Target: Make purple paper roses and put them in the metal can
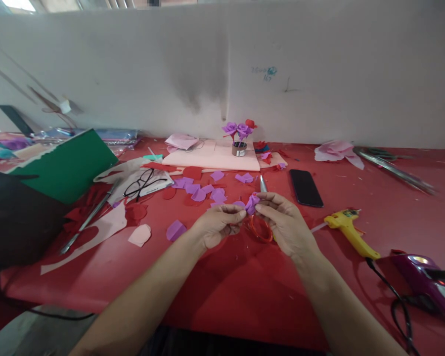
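Note:
Between my two hands is a small purple paper flower (251, 203), bunched and held above the red table. My left hand (220, 223) pinches its left side between thumb and fingers. The fingertips of my right hand (284, 220) grip its right side. Under the hands lie scissors with orange-red handles (260, 229), their blades pointing away and partly covered. Purple petal pieces (199, 194) are scattered just beyond my left hand. A single purple petal (175, 230) and a pale pink petal (140, 235) lie to the left.
A yellow glue gun (350, 232) and a black phone (306, 188) lie at right, near a purple device (426, 282) with a cord. Finished flowers stand in a brown holder (239, 148) on pink sheets (203, 155). Glasses (145, 183) and a green board (65, 168) are at left.

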Motion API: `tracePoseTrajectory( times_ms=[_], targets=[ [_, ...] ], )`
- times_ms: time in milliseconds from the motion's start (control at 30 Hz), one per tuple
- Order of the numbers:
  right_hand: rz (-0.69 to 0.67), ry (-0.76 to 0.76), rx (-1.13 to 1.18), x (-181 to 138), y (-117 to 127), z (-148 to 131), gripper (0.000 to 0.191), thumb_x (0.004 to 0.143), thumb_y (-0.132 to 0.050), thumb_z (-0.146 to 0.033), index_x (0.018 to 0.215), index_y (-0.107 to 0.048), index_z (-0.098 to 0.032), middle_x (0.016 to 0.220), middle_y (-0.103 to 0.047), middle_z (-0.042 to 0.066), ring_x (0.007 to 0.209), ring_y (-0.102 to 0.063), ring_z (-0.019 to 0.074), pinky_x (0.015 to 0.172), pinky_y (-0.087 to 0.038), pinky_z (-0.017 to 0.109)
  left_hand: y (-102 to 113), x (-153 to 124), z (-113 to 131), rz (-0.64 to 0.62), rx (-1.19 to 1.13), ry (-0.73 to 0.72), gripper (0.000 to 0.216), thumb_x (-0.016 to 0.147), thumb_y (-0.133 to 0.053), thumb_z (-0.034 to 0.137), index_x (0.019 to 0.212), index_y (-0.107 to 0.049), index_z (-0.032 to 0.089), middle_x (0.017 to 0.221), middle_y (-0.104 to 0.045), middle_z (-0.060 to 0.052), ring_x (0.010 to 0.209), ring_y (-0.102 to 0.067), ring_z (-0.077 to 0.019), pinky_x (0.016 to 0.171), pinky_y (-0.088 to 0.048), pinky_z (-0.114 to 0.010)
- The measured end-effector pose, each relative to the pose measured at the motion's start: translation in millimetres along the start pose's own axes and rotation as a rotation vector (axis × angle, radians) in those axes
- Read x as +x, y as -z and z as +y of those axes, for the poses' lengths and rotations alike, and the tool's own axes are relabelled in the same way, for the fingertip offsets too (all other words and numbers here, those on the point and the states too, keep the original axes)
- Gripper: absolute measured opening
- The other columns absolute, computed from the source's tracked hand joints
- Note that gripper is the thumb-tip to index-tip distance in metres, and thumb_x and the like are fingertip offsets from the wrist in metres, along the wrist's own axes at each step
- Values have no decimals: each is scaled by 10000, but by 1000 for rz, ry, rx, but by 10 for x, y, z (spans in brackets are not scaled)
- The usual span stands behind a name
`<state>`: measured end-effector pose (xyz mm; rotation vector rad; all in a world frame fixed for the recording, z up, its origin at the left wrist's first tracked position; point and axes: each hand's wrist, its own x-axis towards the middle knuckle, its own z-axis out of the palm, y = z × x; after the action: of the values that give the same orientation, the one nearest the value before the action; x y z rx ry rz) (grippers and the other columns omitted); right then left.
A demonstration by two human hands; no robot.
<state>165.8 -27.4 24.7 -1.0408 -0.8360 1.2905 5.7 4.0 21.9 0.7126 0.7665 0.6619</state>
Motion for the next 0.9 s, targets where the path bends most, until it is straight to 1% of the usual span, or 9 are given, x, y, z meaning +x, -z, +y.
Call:
tracePoseTrajectory(
  times_ms=[100,233,467,633,700,800,900],
  targets=[
    [-4,3,-1,-8,-1,-5,235,644,-762,-206,864,-682,-225,812,-692,-1,722,-610,121,729,-466,282,4,6,0,5,-4,10,270,541,-840,282,655,-661,114,570,-527,11,510,-423,-51,517,-304,-216],
    [-15,-4,-17,-16,2,-6,248,639,-764,-221,874,-686,-221,793,-690,5,728,-615,134,731,-473,293,20,24,-21,18,-8,-5,273,497,-857,247,638,-663,115,572,-540,9,509,-434,-56,524,-312,-228],
    [-6,8,-40,-12,13,17,244,646,-757,-215,879,-690,-235,819,-685,1,725,-602,126,709,-474,280,29,44,-45,123,2,4,263,459,-859,211,613,-664,128,569,-566,6,534,-488,-75,564,-354,-237],
    [7,-11,-23,-15,7,8,247,628,-770,-203,859,-693,-242,772,-670,-18,691,-583,106,701,-457,263,24,44,-54,157,13,-3,276,457,-859,220,635,-667,134,591,-558,13,525,-452,-57,525,-305,-217],
    [6,-2,-23,-19,-4,0,245,624,-769,-199,853,-693,-242,768,-665,-19,711,-584,110,720,-456,267,23,39,-56,154,22,-16,283,450,-860,224,633,-663,136,596,-552,15,524,-436,-54,527,-303,-219],
    [14,36,-25,-23,-18,-8,220,638,-750,-190,845,-693,-237,822,-671,-5,772,-586,125,757,-452,275,34,37,-61,125,46,-24,288,451,-860,236,624,-651,138,590,-539,19,521,-424,-53,531,-303,-222],
    [17,27,14,-25,-13,-27,178,670,-703,-190,844,-694,-228,833,-675,5,754,-582,127,725,-452,270,54,43,-69,63,87,-10,291,461,-857,261,619,-644,141,576,-517,26,511,-407,-51,517,-281,-219]
  ],
)
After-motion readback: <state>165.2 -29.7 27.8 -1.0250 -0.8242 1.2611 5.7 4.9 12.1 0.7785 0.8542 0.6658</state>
